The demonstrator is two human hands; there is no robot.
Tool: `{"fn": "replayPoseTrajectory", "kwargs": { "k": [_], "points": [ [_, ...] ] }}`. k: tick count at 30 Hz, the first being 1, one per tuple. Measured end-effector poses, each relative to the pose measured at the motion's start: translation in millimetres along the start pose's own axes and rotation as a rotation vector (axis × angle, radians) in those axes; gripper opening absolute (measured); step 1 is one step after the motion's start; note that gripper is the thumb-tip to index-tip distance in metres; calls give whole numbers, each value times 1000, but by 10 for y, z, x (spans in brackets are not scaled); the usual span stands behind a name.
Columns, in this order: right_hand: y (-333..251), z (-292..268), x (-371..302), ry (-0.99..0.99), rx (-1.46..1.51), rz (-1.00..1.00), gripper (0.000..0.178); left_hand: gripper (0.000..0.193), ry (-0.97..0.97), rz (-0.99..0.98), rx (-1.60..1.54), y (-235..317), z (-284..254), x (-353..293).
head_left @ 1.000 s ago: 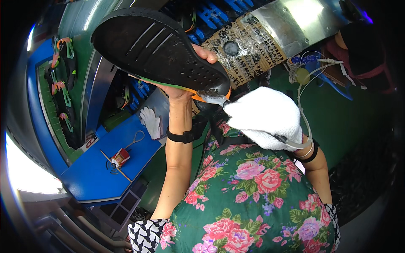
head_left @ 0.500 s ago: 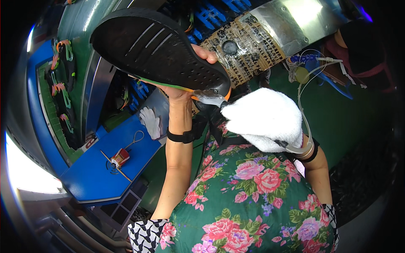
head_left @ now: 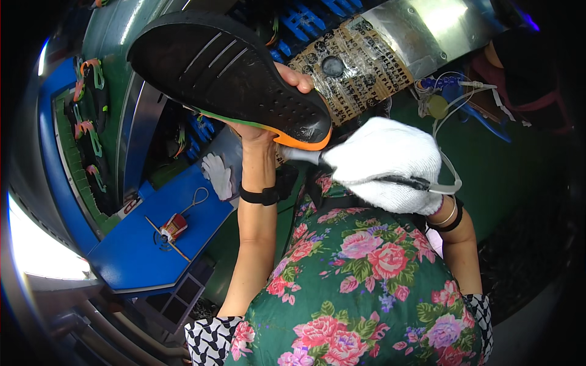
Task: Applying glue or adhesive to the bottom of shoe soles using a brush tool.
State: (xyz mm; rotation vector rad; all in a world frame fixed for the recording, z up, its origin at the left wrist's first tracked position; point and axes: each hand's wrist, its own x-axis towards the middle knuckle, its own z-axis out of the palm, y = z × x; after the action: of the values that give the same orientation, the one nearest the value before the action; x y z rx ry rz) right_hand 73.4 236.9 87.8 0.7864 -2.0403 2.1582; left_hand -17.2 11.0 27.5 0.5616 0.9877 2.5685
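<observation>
A: Which element is largest?

B: The green floral apron (head_left: pixel 366 293), across the lower middle. Next come the blue desk (head_left: pixel 122 262) at left and, beyond the hands, a metal surface (head_left: pixel 427 52) partly covered by taped brown paper (head_left: pixel 378 85).

A: And the shoe sole?

B: The black sole (head_left: pixel 226 70), edged in orange and green, is raised at upper centre-left, blocking part of the background and of the left hand.

A: How are the hands disposed?

B: The right hand (head_left: pixel 390 168) — in a white work glove — is closed about a brush (head_left: pixel 302 155); the glove conceals its separate fingers. The left hand (head_left: pixel 259 129) grips the sole, its bare fingers (head_left: pixel 294 78) curled over the far edge. The brush lies just beside the orange rim; contact cannot be told.

A: And the smaller items?

B: A spare glove (head_left: pixel 217 174) and a red-and-white container (head_left: pixel 176 226) on the desk — then a dark disc (head_left: pixel 332 66) on the paper.
</observation>
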Motion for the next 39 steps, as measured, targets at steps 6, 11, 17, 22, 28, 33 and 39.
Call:
{"fn": "replayPoseTrajectory", "kwargs": {
  "k": [6,11,17,22,28,33,39],
  "points": [
    [150,154,-130,-15,-326,-177,26,81,94,-93,-5,32,46,11],
    [150,12,-61,-148,3,-159,32,93,-10,-213,-14,53,-20,3],
    [253,163,-163,-162,-380,-271,33,114,22,-341,-164,15,-35,5],
    [178,78,-58,-250,38,-206,29,131,41,-460,-274,12,-32,-5],
    [260,134,-118,-279,-341,-286,25,124,-40,-499,-152,-12,-205,3],
    [178,90,-48,-266,-188,-273,26,118,-2,-536,-149,43,-148,7],
    [288,126,-82,-323,-373,-273,26,96,160,-827,136,80,-64,63]
  ]
}}
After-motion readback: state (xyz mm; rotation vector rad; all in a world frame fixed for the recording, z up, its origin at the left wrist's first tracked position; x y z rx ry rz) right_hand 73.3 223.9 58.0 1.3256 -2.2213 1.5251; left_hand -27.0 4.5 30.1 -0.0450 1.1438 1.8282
